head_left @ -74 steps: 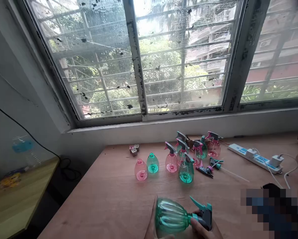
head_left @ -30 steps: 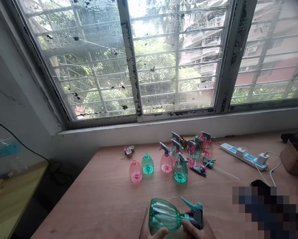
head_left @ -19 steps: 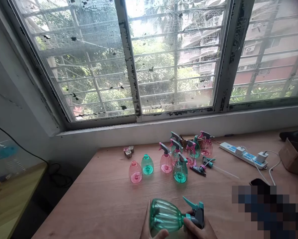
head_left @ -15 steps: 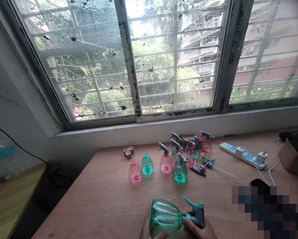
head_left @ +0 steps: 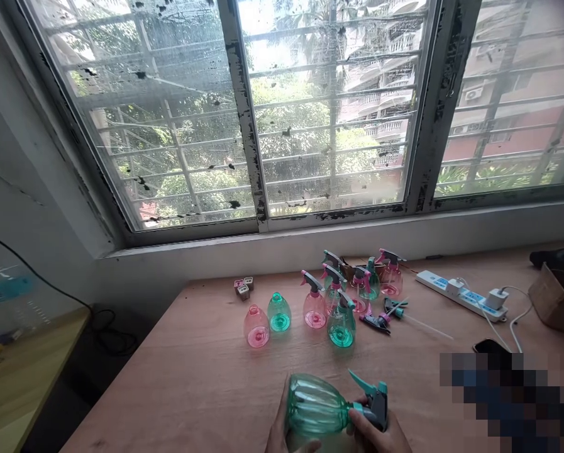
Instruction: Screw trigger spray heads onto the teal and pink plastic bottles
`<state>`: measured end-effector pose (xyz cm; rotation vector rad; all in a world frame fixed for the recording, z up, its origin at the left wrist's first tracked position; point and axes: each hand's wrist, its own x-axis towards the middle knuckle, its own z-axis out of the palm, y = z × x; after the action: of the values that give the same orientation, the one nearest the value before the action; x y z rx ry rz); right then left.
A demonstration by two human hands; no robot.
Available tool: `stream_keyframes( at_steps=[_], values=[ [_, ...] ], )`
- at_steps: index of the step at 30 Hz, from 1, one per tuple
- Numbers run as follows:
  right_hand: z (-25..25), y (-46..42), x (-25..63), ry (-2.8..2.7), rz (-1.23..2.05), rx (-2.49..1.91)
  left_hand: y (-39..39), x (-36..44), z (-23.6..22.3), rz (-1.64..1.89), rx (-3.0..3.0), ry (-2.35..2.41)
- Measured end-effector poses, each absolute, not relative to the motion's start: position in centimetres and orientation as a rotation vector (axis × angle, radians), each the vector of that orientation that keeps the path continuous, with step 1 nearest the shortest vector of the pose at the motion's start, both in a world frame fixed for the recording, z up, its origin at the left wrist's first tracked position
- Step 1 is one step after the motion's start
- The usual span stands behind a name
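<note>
A green ribbed spray bottle [head_left: 315,406] lies on its side between my hands at the lower middle, its grey and teal trigger head pointing right. My left hand [head_left: 282,434] cups the bottle's base and underside, the thumb at the near side. At the neck, just below the trigger head, my right hand [head_left: 378,434] has its fingers closed around the collar. Beyond them stand a pink bottle [head_left: 256,327] and a green bottle [head_left: 279,313], both without spray heads. Loose spray heads [head_left: 377,322] lie farther right.
Several assembled pink and green spray bottles [head_left: 341,327] stand grouped near the window. Small boxy pieces [head_left: 243,287] sit at the back left. A power strip [head_left: 458,294] with plugged-in white chargers, a phone [head_left: 492,346] and a cardboard box [head_left: 558,302] occupy the right side.
The bottle and both hands have shifted very slightly up and to the right in view. Both hands keep their hold; the other things stay in place.
</note>
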<state>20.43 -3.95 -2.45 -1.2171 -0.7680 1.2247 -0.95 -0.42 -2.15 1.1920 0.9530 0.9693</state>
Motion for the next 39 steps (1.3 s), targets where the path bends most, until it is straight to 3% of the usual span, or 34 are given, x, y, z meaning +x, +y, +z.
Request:
stream_keyframes(
  at_steps=[39],
  values=[
    [-2.8,-4.1,20.4,-0.793,1.214,-1.151,-0.3,-1.2,-3.6,1.014,1.311,0.929]
  ],
)
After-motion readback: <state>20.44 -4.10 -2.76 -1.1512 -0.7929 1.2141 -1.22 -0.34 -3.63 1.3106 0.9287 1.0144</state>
